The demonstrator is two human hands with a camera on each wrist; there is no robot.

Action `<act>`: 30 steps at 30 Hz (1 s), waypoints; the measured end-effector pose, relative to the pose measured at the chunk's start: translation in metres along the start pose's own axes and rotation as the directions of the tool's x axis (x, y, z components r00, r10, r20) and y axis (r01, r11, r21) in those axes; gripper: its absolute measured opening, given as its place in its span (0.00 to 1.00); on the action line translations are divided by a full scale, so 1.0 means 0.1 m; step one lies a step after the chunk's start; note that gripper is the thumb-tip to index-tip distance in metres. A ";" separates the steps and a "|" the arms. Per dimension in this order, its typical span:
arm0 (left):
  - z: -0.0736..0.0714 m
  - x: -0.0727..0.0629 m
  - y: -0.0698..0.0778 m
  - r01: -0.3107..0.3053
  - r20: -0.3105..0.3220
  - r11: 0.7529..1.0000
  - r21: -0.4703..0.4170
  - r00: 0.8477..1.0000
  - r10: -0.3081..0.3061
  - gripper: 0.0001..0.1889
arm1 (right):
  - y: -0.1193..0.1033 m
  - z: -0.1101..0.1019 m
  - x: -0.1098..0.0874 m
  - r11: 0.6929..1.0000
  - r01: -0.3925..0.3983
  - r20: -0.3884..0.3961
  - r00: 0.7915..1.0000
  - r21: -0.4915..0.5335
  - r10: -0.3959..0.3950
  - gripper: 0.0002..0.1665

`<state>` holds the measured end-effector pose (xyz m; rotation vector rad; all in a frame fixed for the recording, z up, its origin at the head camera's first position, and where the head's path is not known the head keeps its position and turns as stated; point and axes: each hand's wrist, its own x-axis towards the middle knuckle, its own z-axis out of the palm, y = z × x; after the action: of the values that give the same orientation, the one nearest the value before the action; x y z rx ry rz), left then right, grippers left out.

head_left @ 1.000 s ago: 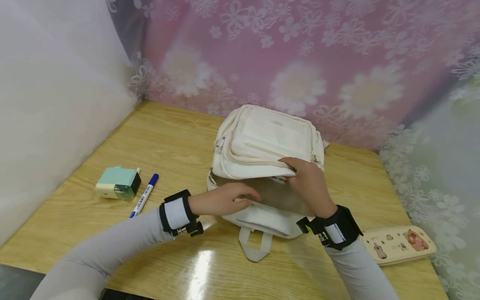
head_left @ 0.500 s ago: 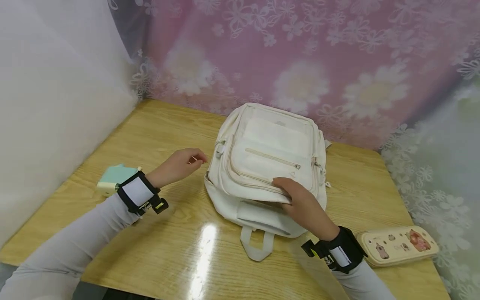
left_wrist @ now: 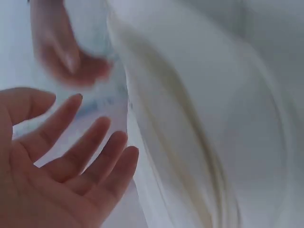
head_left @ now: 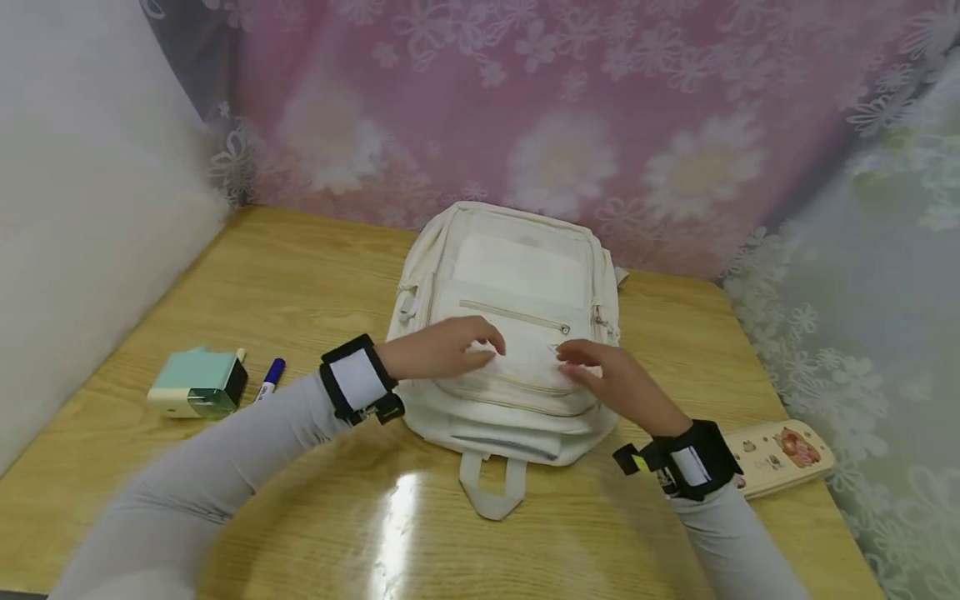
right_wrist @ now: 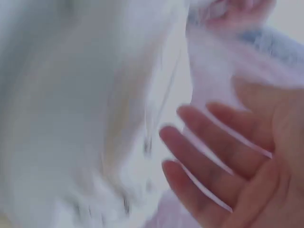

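Observation:
A cream backpack (head_left: 525,258) lies on the table with its front pocket zips facing up and its handle loop (head_left: 491,492) toward me. Over its front, my left hand (head_left: 438,346) hovers with relaxed, slightly bent fingers. Opposite it, my right hand (head_left: 626,379) is held the same way, its fingertips close to the pocket fabric. Both wrist views show spread fingers holding nothing, beside the backpack's pale fabric (left_wrist: 228,109). Whether any fingertip touches the bag I cannot tell. The right wrist view is blurred.
Left on the wooden table (head_left: 315,283) are a mint-green and cream boxy gadget (head_left: 198,383) and a blue-capped marker (head_left: 272,379), partly behind my left sleeve. A cream pencil case (head_left: 787,454) with cartoon prints lies at the right, partly behind my right wrist. Curtains (head_left: 562,125) stand behind.
The backpack's raised front flap has come down over its opening. My left hand went out to the left, then back over the bag. My right hand has let go of the flap's edge.

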<state>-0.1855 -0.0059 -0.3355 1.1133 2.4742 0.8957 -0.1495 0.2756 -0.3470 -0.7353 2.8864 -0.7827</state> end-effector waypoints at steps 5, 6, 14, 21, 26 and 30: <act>0.40 0.09 0.20 -0.191 0.075 0.936 0.295 0.981 0.176 0.21 | 0.38 -0.23 0.18 0.971 -0.167 -0.229 0.965 -0.174 0.125 0.14; 0.47 0.07 0.22 -0.214 0.072 0.907 0.363 0.977 0.201 0.24 | 0.45 -0.23 0.20 0.963 -0.204 -0.246 0.956 -0.177 0.157 0.14; 0.64 -0.03 0.23 -0.264 0.002 0.801 0.538 0.950 0.312 0.21 | 0.85 -0.17 0.28 0.921 -0.355 -0.201 0.925 -0.161 0.322 0.16; 0.63 -0.01 0.18 -0.260 -0.057 0.787 0.560 0.935 0.350 0.08 | 0.95 -0.13 0.32 0.911 -0.381 -0.190 0.917 -0.155 0.351 0.12; 0.61 0.00 0.21 -0.201 -0.055 0.841 0.502 0.963 0.263 0.09 | 0.83 -0.18 0.28 0.885 -0.454 -0.197 0.881 -0.102 0.429 0.13; 0.54 0.01 0.21 -0.136 -0.109 0.910 0.391 0.975 0.193 0.08 | 0.80 -0.20 0.29 0.885 -0.455 -0.235 0.875 -0.099 0.424 0.14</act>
<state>-0.1475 0.0282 -0.3636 1.4472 2.7898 0.5621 -0.2134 0.3320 -0.3667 0.0222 3.1373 -0.6133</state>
